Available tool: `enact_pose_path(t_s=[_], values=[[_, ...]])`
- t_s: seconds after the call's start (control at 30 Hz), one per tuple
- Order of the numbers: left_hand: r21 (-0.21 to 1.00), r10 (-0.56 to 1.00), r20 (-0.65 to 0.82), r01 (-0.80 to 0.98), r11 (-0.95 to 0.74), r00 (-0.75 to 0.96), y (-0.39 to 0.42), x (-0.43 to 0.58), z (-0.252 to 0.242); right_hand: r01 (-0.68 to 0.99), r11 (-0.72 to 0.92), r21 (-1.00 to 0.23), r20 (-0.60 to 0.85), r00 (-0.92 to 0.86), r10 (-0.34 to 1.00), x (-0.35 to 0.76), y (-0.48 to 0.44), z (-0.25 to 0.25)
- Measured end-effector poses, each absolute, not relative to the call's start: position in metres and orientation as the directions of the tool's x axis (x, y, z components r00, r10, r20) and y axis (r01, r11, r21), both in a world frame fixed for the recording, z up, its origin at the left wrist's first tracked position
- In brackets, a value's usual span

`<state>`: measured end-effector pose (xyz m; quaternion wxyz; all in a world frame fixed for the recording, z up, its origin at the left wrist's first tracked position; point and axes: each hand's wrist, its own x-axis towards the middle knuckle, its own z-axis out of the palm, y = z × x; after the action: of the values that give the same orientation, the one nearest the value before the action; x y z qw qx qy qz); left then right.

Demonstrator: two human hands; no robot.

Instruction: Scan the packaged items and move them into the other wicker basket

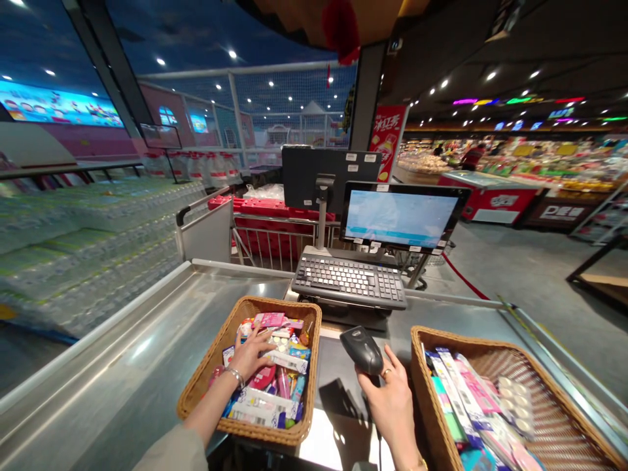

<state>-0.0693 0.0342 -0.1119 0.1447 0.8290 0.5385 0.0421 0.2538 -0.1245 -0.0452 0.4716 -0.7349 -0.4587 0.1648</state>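
My left hand (252, 356) reaches into the left wicker basket (189, 387), its fingers spread over a jumble of small packaged goods. A pink packet (269, 319) lies just beyond the fingertips, and a white packet (288, 362) is beside them. Nothing is plainly gripped there. In my right hand (391, 399) is a black barcode scanner (362, 350), raised between the two baskets with its head tilted to the left. Its grip is mostly hidden by the hand. A second wicker basket (554, 373), right of the scanner, holds long slim packets (458, 392) and a pack of round white pieces (515, 405).
Behind the baskets, a keyboard (348, 278) stands on the metal counter (122, 366), under a lit monitor (400, 216) and a second screen seen from its back (318, 176). A shopping cart (269, 235) is beyond the counter. Stacked bottle packs (98, 242) fill the left side.
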Motion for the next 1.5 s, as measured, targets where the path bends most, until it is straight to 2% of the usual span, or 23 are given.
enact_pose_path(t_s=[0.23, 0.6, 0.93, 1.13, 1.37, 1.5], values=[[0.26, 0.909, -0.046, 0.883, -0.39, 0.415, 0.033, -0.069, -0.115, 0.535, -0.105, -0.838, 0.229, 0.521, 0.822, 0.255, -0.123, -0.048], [0.211, 0.873, 0.02, 0.851, -0.48, 0.487, 0.033, -0.068, -0.115, 0.533, -0.121, -0.837, 0.208, 0.515, 0.832, 0.258, -0.122, -0.047], [0.176, 0.92, 0.044, 0.904, -0.39, 0.389, 0.026, -0.058, -0.08, 0.532, -0.106, -0.84, 0.252, 0.555, 0.793, 0.268, -0.125, -0.048], [0.124, 0.906, 0.195, 0.906, -0.404, 0.377, 0.024, -0.047, -0.053, 0.555, -0.071, -0.829, 0.3, 0.547, 0.781, 0.27, -0.124, -0.05], [0.044, 0.809, 0.4, 0.872, -0.487, 0.431, 0.019, -0.024, -0.03, 0.561, -0.039, -0.827, 0.34, 0.553, 0.761, 0.272, -0.124, -0.051], [0.04, 0.752, 0.488, 0.849, -0.527, 0.444, 0.013, -0.002, -0.013, 0.564, -0.018, -0.825, 0.364, 0.557, 0.746, 0.273, -0.125, -0.052]])
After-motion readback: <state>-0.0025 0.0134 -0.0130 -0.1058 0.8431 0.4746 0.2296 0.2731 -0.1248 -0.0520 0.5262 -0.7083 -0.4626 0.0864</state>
